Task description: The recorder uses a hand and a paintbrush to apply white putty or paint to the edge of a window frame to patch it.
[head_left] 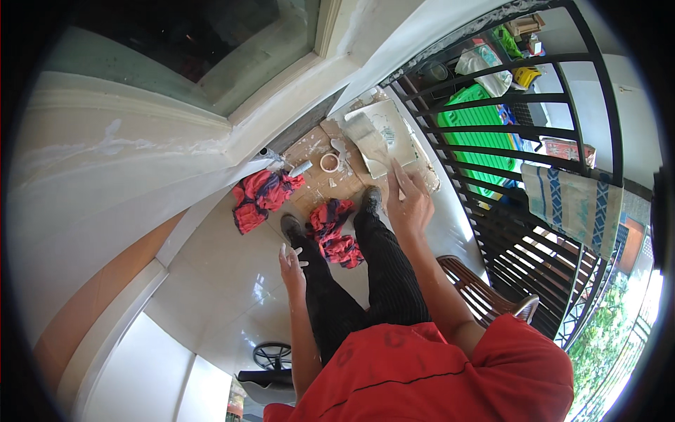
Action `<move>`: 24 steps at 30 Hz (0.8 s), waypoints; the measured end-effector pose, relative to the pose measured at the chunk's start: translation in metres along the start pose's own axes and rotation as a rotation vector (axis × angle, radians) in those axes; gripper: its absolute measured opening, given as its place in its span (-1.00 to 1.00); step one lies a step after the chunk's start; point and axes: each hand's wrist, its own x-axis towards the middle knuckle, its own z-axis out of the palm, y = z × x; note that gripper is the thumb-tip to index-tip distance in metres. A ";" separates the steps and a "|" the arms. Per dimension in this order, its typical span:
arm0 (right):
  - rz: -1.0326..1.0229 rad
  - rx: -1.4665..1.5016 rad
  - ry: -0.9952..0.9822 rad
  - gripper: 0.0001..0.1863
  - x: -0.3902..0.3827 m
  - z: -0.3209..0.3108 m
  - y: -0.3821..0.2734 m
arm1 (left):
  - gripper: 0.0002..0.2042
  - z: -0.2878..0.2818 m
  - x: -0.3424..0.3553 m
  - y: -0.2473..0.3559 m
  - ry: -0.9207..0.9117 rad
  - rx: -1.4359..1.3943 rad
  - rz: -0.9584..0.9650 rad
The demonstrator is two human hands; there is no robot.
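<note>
Broad scraper (367, 135) is over the pale tray (403, 133), gripped in the right hand (410, 204); the left hand (292, 264) is empty, loosely spread. White patches (112, 143) on the wall (165, 172) suggest some coating done; what remains I cannot tell.

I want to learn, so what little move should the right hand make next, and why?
Maybe the right hand should slide the wide scraper gently across the pale tray, because it holds the scraper with its blade over the tray, whose surface looks smeared.
</note>
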 end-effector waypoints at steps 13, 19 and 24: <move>-0.103 0.091 0.010 -0.77 0.035 0.043 -0.049 | -0.53 0.000 0.005 -0.010 0.000 -0.036 0.018; 0.064 0.024 -0.038 -0.79 -0.020 0.000 -0.010 | -0.54 -0.004 0.006 -0.010 0.012 -0.052 0.005; -0.029 0.127 0.011 -0.77 0.006 0.019 -0.045 | -0.54 -0.011 0.010 -0.012 0.015 -0.047 0.003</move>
